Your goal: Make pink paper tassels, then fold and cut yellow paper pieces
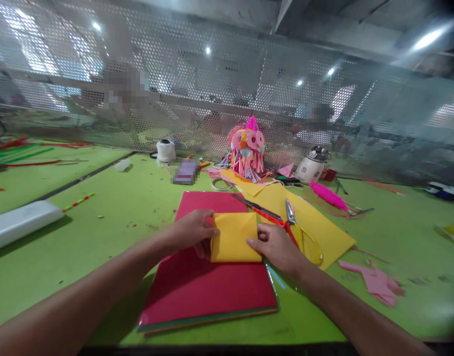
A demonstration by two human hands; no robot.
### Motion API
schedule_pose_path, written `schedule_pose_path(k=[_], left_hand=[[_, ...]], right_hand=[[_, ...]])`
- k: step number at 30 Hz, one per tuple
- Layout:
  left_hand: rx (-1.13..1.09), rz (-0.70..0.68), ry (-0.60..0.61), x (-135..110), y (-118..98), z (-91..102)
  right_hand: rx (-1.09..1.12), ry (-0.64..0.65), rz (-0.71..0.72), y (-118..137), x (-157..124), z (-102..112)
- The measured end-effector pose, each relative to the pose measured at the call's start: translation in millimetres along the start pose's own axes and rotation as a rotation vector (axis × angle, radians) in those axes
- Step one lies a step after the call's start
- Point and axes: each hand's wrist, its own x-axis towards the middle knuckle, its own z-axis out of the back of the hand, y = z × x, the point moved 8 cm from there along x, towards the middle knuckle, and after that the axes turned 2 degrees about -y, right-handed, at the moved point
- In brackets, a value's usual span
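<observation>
A folded yellow paper (pixel 234 236) lies on a stack of coloured sheets topped by a red sheet (pixel 208 282). My left hand (pixel 192 231) grips the paper's left edge, fingers curled around it. My right hand (pixel 275 246) pinches the paper's right edge with thumb on top. Both hands hold the fold down on the stack.
Yellow-handled scissors (pixel 301 232) and red-handled scissors (pixel 266 213) lie on a yellow sheet (pixel 323 227) right of my hands. A pink fringed paper craft (pixel 247 151), tape roll (pixel 221 184), white jar (pixel 165 150) and glue gun stand farther back. Pink scraps (pixel 377 283) lie right; a white tube (pixel 21 222) left.
</observation>
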Motion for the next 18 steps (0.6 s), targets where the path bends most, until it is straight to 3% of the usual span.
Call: schedule_pose_path(k=[5,8,10,13,18], left_hand=[[0.334,-0.085,-0.182,5.5,-2.9,23.5],[0.527,-0.28,-0.409,2.3,-21.5,48.0],[0.626,-0.414,-0.498,-4.5,-35.7,53.7],[0.714,-0.586,-0.409,-17.7,-52.8,32.2],[0.864,-0.851,-0.133,-52.6,-63.6,-45.9]], right_hand=[[-0.15,-0.048,0.014,1.0,3.6,1.8],[-0.173,-0.066,-0.058,-3.1,5.3,2.7],[-0.158,-0.071,-0.096,-4.2,5.7,2.8],[-0.133,-0.057,-0.114,-1.3,6.0,1.3],[-0.111,-0.009,-0.108,1.6,7.8,-2.5]])
